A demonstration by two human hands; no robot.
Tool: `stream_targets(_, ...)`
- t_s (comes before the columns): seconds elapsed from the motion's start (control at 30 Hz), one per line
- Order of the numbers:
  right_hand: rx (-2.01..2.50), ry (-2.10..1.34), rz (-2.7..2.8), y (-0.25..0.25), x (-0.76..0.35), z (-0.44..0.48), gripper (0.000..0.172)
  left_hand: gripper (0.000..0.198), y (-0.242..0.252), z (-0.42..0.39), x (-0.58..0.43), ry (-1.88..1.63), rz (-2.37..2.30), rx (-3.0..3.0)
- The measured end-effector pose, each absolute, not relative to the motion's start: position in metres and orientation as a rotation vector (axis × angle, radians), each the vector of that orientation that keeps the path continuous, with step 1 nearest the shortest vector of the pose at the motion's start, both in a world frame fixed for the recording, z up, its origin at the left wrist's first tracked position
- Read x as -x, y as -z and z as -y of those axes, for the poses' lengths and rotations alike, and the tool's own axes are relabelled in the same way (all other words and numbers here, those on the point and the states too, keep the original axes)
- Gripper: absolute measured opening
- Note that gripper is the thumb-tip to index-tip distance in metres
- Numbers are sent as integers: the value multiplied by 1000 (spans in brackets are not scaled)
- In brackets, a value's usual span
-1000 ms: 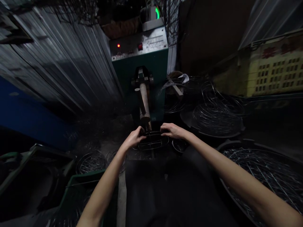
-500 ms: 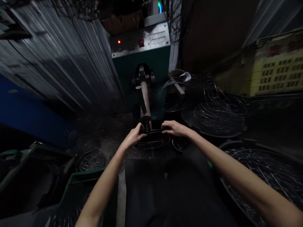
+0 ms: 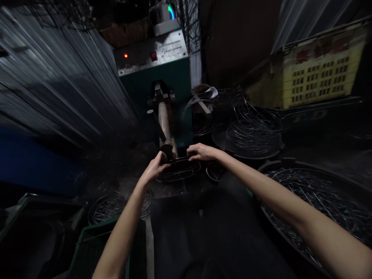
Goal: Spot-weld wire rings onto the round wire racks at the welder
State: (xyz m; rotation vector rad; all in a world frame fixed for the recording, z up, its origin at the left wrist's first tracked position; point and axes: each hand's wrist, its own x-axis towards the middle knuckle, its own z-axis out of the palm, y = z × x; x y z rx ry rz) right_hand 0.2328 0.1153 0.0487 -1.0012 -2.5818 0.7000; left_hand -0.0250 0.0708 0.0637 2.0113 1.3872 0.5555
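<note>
The left grip (image 3: pixel 154 168) and the right grip (image 3: pixel 200 152) were bare hands with slim fingers. Both arms were bare from wrist to the picture's lower edge. The left forearm (image 3: pixel 122 236) looked narrow and smooth, and the right forearm (image 3: pixel 279 197) widened toward the elbow. A black garment (image 3: pixel 203 240) covered the lap. It was matte and unpatterned, with one small pale speck near its upper middle. The dim light hid whether it was trousers or an apron.
</note>
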Motion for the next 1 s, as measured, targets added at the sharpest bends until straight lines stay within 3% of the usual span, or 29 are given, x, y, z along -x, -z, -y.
stream_targets(0.27, 1010, -721, 2543, -42, -235, -118, 15, 38, -59, -77, 25, -569, -1324, -2003)
stream_targets(0.5, 1013, -714, 2532, -41, -232, -119, 17, 30, -57, -79, 28, -548, -1388, -2002)
stream_targets(1.0, 1074, -701, 2538, -40, -236, -124, 19, 36, -59, -84, 28, -506, -1399, -1985)
